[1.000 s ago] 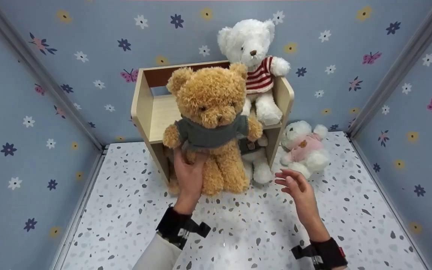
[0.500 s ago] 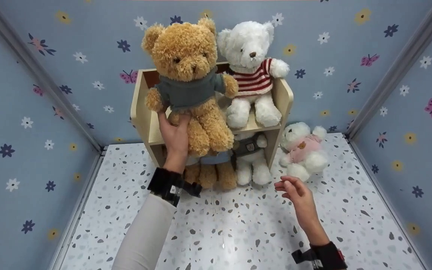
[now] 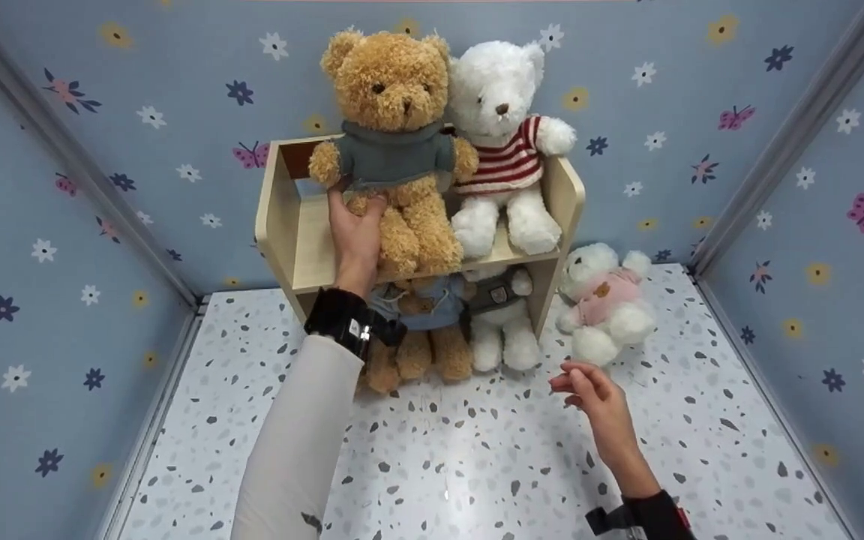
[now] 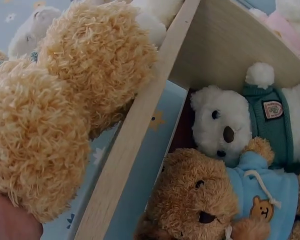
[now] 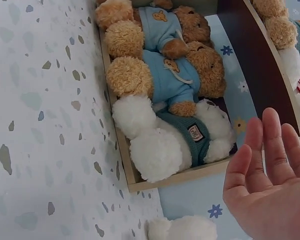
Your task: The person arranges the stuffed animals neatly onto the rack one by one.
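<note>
My left hand (image 3: pixel 357 232) grips a golden-brown teddy bear (image 3: pixel 398 154) in a grey-green sweater by its lower side, the thumb in front over one leg. The bear is upright at the upper level of a small wooden shelf (image 3: pixel 273 217), left of a white teddy bear (image 3: pixel 505 169) in a red-striped sweater. In the left wrist view, the held bear's shaggy legs (image 4: pixel 97 60) are just above the shelf board; I cannot tell whether its seat touches the board. My right hand (image 3: pixel 603 412) hovers over the floor with relaxed fingers and nothing in it.
On the lower level sit two brown bears in light-blue tops (image 5: pixel 170 75) and a white bear (image 5: pixel 157 150) in green. Right of the shelf, a white bear (image 3: pixel 606 296) in pink leans back on the speckled floor (image 3: pixel 477 465). Flowered walls (image 3: pixel 177 112) enclose the space.
My left hand has lifted the golden-brown bear from in front of the shelf up and back to the upper level, then slightly right. The right hand has barely moved.
</note>
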The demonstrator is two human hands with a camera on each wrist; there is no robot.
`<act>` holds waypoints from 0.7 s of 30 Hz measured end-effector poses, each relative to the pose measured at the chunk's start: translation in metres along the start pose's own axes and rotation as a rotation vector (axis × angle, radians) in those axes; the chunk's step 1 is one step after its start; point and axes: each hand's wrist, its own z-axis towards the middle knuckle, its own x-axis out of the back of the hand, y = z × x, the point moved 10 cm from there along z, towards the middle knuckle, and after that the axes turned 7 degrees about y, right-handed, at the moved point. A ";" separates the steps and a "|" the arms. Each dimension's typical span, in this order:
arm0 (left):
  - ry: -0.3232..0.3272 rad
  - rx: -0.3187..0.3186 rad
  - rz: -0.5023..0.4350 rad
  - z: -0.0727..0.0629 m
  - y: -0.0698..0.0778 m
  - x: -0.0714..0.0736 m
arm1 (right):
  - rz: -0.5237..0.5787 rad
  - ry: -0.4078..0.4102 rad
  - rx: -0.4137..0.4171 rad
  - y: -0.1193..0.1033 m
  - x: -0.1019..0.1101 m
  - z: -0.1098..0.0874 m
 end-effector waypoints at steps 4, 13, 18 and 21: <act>0.005 0.046 0.027 0.004 -0.006 -0.004 | 0.009 -0.003 0.005 0.002 0.001 0.000; -0.021 0.033 0.226 0.008 -0.011 -0.014 | 0.020 -0.013 0.016 0.005 -0.001 -0.001; -0.063 -0.010 0.369 0.012 -0.008 -0.017 | 0.013 -0.014 0.020 0.006 0.001 0.000; -0.077 -0.063 0.436 0.010 -0.005 -0.016 | 0.008 -0.010 0.022 0.005 0.003 0.001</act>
